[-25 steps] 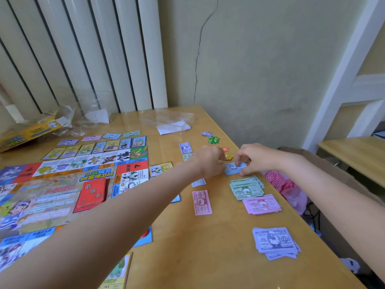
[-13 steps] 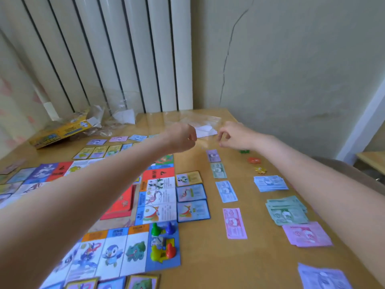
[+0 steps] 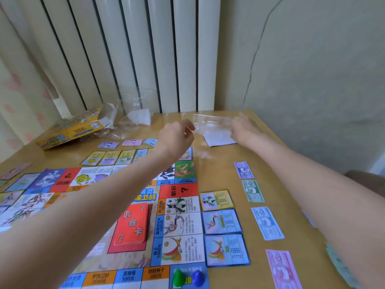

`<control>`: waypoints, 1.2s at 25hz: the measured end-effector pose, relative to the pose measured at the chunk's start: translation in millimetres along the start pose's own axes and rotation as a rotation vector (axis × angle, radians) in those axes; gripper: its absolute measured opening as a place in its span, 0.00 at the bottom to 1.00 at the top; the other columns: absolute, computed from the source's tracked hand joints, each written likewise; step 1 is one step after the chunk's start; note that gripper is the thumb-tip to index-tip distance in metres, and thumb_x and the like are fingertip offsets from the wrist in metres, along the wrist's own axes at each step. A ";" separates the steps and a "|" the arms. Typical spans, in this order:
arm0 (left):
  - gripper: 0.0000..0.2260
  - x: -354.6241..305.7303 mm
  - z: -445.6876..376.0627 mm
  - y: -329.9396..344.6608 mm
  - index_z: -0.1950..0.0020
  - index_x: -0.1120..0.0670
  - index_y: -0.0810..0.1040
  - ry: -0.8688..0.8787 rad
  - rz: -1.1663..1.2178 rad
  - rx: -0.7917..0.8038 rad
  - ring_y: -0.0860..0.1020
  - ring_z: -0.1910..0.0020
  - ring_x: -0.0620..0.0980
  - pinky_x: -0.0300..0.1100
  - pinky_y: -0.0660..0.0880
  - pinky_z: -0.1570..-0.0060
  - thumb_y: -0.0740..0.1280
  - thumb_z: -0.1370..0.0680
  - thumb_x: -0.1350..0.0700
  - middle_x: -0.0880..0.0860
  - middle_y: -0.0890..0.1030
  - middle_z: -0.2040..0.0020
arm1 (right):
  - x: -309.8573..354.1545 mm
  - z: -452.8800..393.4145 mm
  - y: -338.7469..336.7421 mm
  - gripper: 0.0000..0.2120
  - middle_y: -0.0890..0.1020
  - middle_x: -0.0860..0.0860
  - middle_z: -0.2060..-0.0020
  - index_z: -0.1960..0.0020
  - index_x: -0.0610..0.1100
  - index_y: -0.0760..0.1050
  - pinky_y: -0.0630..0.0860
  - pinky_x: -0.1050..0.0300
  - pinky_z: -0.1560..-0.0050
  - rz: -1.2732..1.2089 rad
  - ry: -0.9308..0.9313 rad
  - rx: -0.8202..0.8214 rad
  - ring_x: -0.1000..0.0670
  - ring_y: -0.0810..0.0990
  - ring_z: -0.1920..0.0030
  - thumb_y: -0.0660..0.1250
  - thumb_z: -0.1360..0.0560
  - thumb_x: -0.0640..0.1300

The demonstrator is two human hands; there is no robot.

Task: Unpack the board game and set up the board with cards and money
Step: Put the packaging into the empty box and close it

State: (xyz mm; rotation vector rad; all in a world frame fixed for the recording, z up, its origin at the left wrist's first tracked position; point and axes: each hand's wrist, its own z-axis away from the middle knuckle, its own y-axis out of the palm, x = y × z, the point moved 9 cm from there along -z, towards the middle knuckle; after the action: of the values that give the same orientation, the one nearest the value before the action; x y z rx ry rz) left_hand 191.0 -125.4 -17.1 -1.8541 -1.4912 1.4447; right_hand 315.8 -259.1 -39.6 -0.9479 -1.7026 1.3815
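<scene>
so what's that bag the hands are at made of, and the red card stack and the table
The bag looks like thin clear plastic film: see-through, with glare. The red card stack seems to be printed, coated cardstock with a slight sheen. The table looks like light wood or laminate, smooth and semi-glossy; which one is unclear.

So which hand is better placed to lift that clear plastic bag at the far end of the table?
Left. The left hand already pinches the clear plastic bag at its edge; the right hand is at the other end, its grip unclear.
</scene>
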 end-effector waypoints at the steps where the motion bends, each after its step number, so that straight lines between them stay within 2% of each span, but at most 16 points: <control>1: 0.15 1.0 -2.9 -2.7 0.38 0.55 0.74 -0.019 -0.009 -0.013 0.77 0.45 0.55 0.45 0.72 0.45 0.62 0.24 0.62 0.56 0.77 0.41 | -0.5 -0.5 -13.1 0.10 0.68 0.43 0.38 0.45 0.38 0.74 0.73 0.50 0.45 -0.031 -0.020 -0.072 0.39 0.74 0.42 0.59 0.25 0.32; 4: 0.23 -1.1 -12.1 -7.5 0.30 0.48 0.65 0.044 -0.424 -0.002 0.64 0.34 0.58 0.48 0.67 0.40 0.65 0.24 0.60 0.55 0.64 0.31 | 12.6 10.4 -46.9 0.02 0.67 0.46 0.46 0.53 0.40 0.72 0.74 0.49 0.49 -0.159 -0.204 -0.204 0.41 0.75 0.52 0.61 0.25 0.35; 5: 0.22 -9.8 -13.6 -13.6 0.34 0.48 0.69 0.152 -0.589 -0.066 0.66 0.35 0.56 0.48 0.69 0.44 0.68 0.26 0.58 0.53 0.68 0.34 | 17.7 15.0 -52.6 0.02 0.67 0.49 0.48 0.54 0.41 0.71 0.74 0.50 0.50 -0.233 -0.262 -0.213 0.43 0.75 0.54 0.63 0.25 0.36; 6: 0.18 -16.1 -16.1 -20.0 0.42 0.49 0.77 0.251 -0.709 -0.129 0.72 0.42 0.54 0.46 0.71 0.52 0.74 0.31 0.58 0.51 0.76 0.43 | 22.3 20.2 -58.2 0.02 0.67 0.51 0.49 0.55 0.42 0.71 0.74 0.52 0.51 -0.322 -0.309 -0.228 0.45 0.76 0.56 0.64 0.25 0.37; 8: 0.13 -20.3 -19.1 -36.7 0.65 0.52 0.80 0.320 -0.860 -0.208 0.77 0.62 0.52 0.39 0.67 0.68 0.80 0.44 0.61 0.48 0.79 0.65 | 18.9 22.5 -66.2 0.06 0.66 0.52 0.48 0.50 0.41 0.71 0.73 0.57 0.53 -0.562 -0.282 -0.305 0.48 0.78 0.57 0.66 0.26 0.37; 10: 0.08 -5.2 -22.8 -53.4 0.65 0.55 0.81 0.249 -0.819 -0.159 0.77 0.62 0.55 0.41 0.67 0.65 0.77 0.39 0.63 0.52 0.79 0.65 | 4.6 11.6 -55.4 0.15 0.66 0.48 0.41 0.41 0.40 0.68 0.71 0.60 0.51 -0.753 -0.101 -0.337 0.47 0.79 0.52 0.67 0.26 0.39; 12: 0.05 11.8 -22.4 -67.3 0.52 0.58 0.81 0.159 -0.731 -0.166 0.74 0.49 0.58 0.48 0.66 0.53 0.67 0.26 0.61 0.58 0.79 0.53 | 11.5 -1.5 -15.1 0.22 0.67 0.43 0.36 0.36 0.38 0.65 0.68 0.56 0.44 -0.554 0.016 -0.110 0.44 0.74 0.41 0.67 0.25 0.47; 14: 0.09 25.9 -20.7 -72.9 0.46 0.55 0.79 0.135 -0.753 -0.183 0.70 0.43 0.57 0.48 0.62 0.50 0.62 0.22 0.60 0.57 0.78 0.47 | 28.9 -3.6 36.8 0.28 0.67 0.42 0.33 0.32 0.39 0.63 0.65 0.52 0.38 -0.254 0.021 0.173 0.42 0.67 0.34 0.63 0.24 0.54; 15: 0.09 29.0 -18.7 -72.6 0.45 0.54 0.79 0.144 -0.787 -0.170 0.69 0.42 0.57 0.47 0.62 0.49 0.61 0.22 0.60 0.56 0.77 0.45 | 36.0 -2.6 53.2 0.29 0.66 0.42 0.32 0.30 0.40 0.61 0.64 0.50 0.38 -0.155 0.016 0.222 0.40 0.64 0.32 0.61 0.24 0.56; 17: 0.10 29.1 -15.0 -65.3 0.45 0.52 0.78 0.213 -0.803 -0.138 0.69 0.43 0.56 0.47 0.64 0.50 0.61 0.21 0.60 0.54 0.77 0.45 | 43.0 -5.1 57.8 0.26 0.66 0.42 0.33 0.31 0.39 0.61 0.65 0.50 0.40 -0.013 -0.015 0.125 0.38 0.64 0.33 0.58 0.22 0.54; 20: 0.09 27.8 -9.4 -60.4 0.46 0.55 0.80 0.245 -0.763 -0.136 0.71 0.46 0.58 0.49 0.68 0.51 0.63 0.23 0.62 0.56 0.79 0.48 | 54.6 -6.4 39.7 0.15 0.74 0.41 0.40 0.37 0.38 0.70 0.67 0.54 0.53 0.136 -0.123 0.008 0.40 0.74 0.40 0.54 0.21 0.39; 23: 0.09 26.0 -3.3 -50.0 0.46 0.54 0.80 0.264 -0.762 -0.087 0.71 0.46 0.57 0.48 0.69 0.50 0.64 0.24 0.62 0.54 0.78 0.49 | 42.2 0.0 12.7 0.13 0.78 0.39 0.45 0.41 0.37 0.75 0.72 0.53 0.52 0.104 -0.085 -0.064 0.39 0.78 0.44 0.56 0.22 0.35; 25: 0.11 21.4 -2.4 -44.0 0.44 0.52 0.79 0.276 -0.768 -0.046 0.70 0.44 0.56 0.45 0.68 0.50 0.63 0.23 0.62 0.53 0.77 0.47 | 7.9 5.0 -34.1 0.11 0.80 0.37 0.48 0.45 0.35 0.76 0.74 0.51 0.52 -0.200 0.140 -0.297 0.38 0.79 0.47 0.60 0.22 0.40; 27: 0.12 18.1 -2.0 -39.0 0.42 0.50 0.77 0.256 -0.760 -0.018 0.69 0.42 0.54 0.42 0.64 0.53 0.61 0.21 0.61 0.52 0.76 0.45 | -29.4 7.2 -74.9 0.09 0.82 0.36 0.54 0.55 0.37 0.77 0.77 0.51 0.57 -0.769 0.335 -0.493 0.41 0.83 0.59 0.63 0.24 0.43; 28: 0.12 16.1 -0.9 -35.2 0.41 0.50 0.76 0.248 -0.764 -0.008 0.68 0.42 0.54 0.41 0.63 0.55 0.60 0.21 0.61 0.51 0.75 0.44 | -36.9 4.5 -86.3 0.08 0.82 0.38 0.59 0.60 0.39 0.76 0.79 0.54 0.63 -1.126 0.354 -0.517 0.45 0.82 0.68 0.63 0.25 0.41; 30: 0.12 8.4 2.9 -28.5 0.41 0.50 0.76 0.256 -0.776 -0.003 0.68 0.42 0.52 0.40 0.61 0.56 0.61 0.21 0.61 0.50 0.75 0.45 | -23.9 -2.3 -90.0 0.07 0.80 0.42 0.69 0.61 0.39 0.74 0.74 0.63 0.77 -1.648 0.320 -0.382 0.53 0.77 0.80 0.62 0.25 0.35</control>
State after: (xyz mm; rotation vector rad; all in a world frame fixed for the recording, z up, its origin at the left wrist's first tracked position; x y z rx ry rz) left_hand 173.4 -108.1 -0.4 -1.1688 -1.7777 0.8001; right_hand 320.3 -292.6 47.1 0.2329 -1.6703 -0.1807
